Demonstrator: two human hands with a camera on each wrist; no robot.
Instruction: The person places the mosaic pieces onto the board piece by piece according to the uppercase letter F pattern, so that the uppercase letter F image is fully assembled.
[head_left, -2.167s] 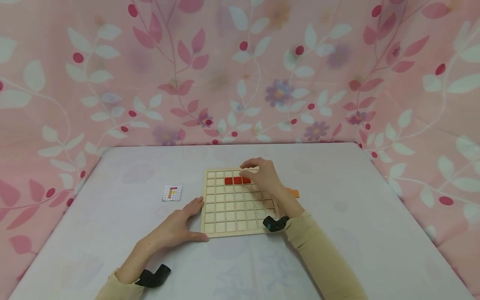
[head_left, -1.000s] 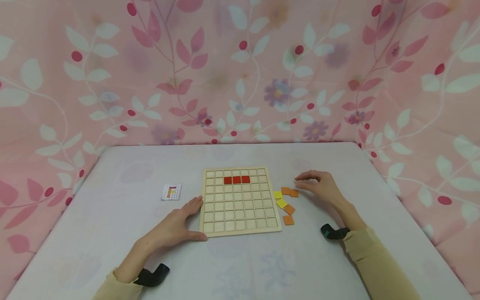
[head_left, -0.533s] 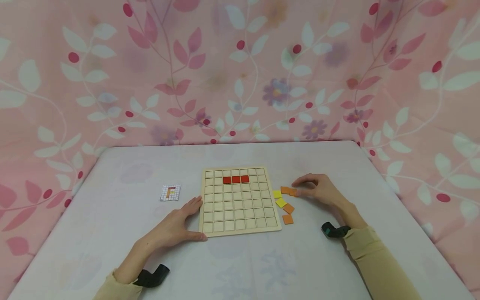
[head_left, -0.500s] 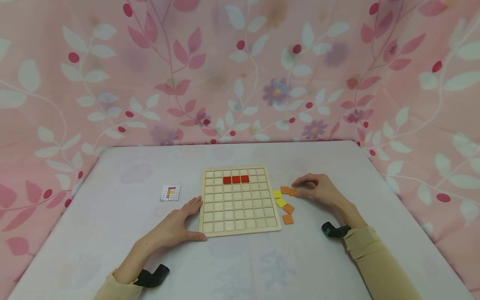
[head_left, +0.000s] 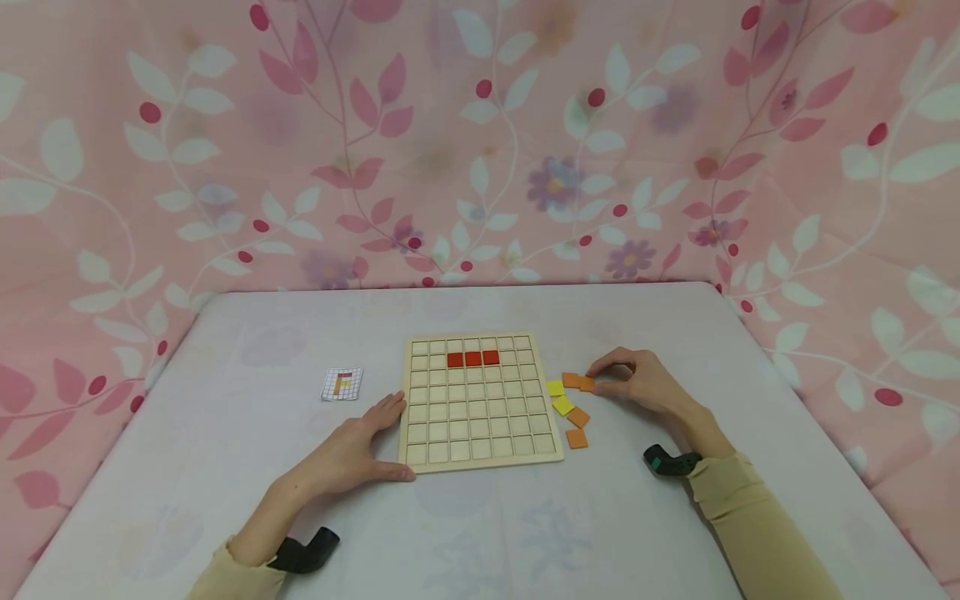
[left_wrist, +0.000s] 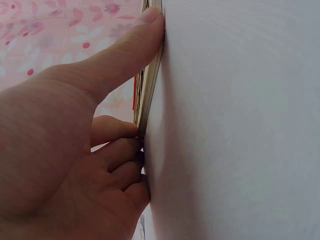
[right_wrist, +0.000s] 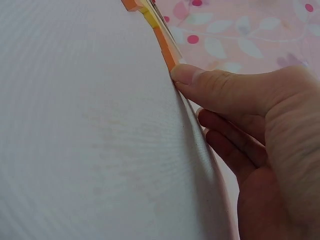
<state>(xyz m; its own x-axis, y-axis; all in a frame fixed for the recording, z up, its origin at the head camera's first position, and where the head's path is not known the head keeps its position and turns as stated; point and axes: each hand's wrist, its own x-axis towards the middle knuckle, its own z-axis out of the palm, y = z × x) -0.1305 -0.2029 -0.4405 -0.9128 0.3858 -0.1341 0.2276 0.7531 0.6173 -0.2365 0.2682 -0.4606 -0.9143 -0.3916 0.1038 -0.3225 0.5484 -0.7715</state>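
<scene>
A wooden grid board [head_left: 478,392] lies on the table with three red tiles [head_left: 472,358] in a row of its far part. My left hand [head_left: 348,454] rests at the board's left side, thumb at the near corner and fingertips against the edge; in the left wrist view the thumb [left_wrist: 127,55] presses the rim. To the right of the board, my right hand [head_left: 637,379] pinches an orange tile [head_left: 586,384] between thumb and index finger. The right wrist view shows that thumb [right_wrist: 192,77] at the tile's end.
Beside the board's right edge lie two yellow tiles [head_left: 562,406] and more orange tiles [head_left: 577,438]. A small pattern card [head_left: 342,384] with a coloured figure sits left of the board. A pink floral curtain [head_left: 465,142] hangs behind the white table [head_left: 645,533].
My right hand has moved from over the board to the loose tiles at right, then down onto an orange one. A third red tile sits uncovered in the row. The left hand has stayed put.
</scene>
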